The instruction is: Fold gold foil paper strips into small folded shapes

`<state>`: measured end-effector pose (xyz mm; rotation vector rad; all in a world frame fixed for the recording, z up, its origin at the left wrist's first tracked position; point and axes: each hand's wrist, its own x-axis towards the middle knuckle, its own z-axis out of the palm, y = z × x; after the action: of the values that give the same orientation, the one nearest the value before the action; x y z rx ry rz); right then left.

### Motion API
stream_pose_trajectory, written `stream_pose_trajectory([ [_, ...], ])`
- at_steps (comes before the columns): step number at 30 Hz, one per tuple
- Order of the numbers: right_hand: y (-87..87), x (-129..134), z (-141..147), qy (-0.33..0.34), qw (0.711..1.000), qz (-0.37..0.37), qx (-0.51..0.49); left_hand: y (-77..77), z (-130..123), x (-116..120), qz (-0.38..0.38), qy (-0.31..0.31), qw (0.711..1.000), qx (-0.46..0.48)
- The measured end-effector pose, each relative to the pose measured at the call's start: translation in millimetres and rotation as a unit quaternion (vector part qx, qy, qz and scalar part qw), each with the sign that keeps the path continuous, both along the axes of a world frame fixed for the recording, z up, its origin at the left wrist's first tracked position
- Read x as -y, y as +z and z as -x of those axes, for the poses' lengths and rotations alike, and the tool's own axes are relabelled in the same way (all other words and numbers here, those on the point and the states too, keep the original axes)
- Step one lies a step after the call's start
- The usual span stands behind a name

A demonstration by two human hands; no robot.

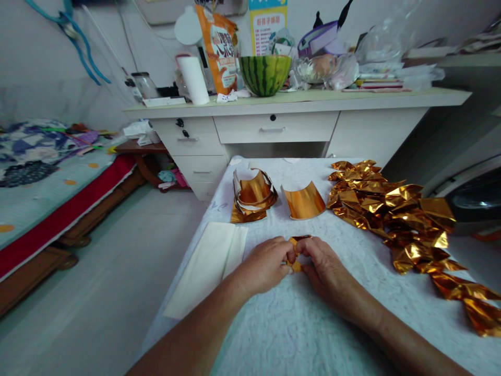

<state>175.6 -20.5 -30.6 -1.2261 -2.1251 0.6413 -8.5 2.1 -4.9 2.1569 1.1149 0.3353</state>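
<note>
Between my two hands, low over the cloth-covered table, is a small piece of gold foil paper (296, 265), mostly covered by my fingers. My left hand (270, 261) pinches its left side with curled fingers. On the other side my right hand (323, 263) grips it, fingers bent and thumb underneath. Just beyond them a single curved gold foil sheet (305, 201) lies on the cloth. Left of that sits a curled stack of gold foil sheets (254, 190) with pale backs. Folded gold foil pieces (371, 196) are heaped along the right side.
A pale paper stack (203, 266) lies by the table's left edge. Behind stands a white desk (274, 122) carrying a half watermelon (265, 75), an orange pouch (223, 52) and a white roll (193, 78). A bed (58, 183) is at left, a front-loading washer (473, 183) at right.
</note>
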Motion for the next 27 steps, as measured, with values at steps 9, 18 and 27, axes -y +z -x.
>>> stream_pose_trajectory([
  [9,10.0,5,-11,0.015,0.999,0.021,-0.035,2.2,1,2,-0.005,0.003,1.000,-0.001],
  [18,25.7,-13,-42,-0.143,0.988,-0.046,0.047,7.9,0,5,-0.022,-0.006,0.999,-0.024],
  [27,16.5,-18,-41,-0.035,0.994,0.003,0.106,3.9,-1,7,-0.044,0.006,0.998,-0.047],
])
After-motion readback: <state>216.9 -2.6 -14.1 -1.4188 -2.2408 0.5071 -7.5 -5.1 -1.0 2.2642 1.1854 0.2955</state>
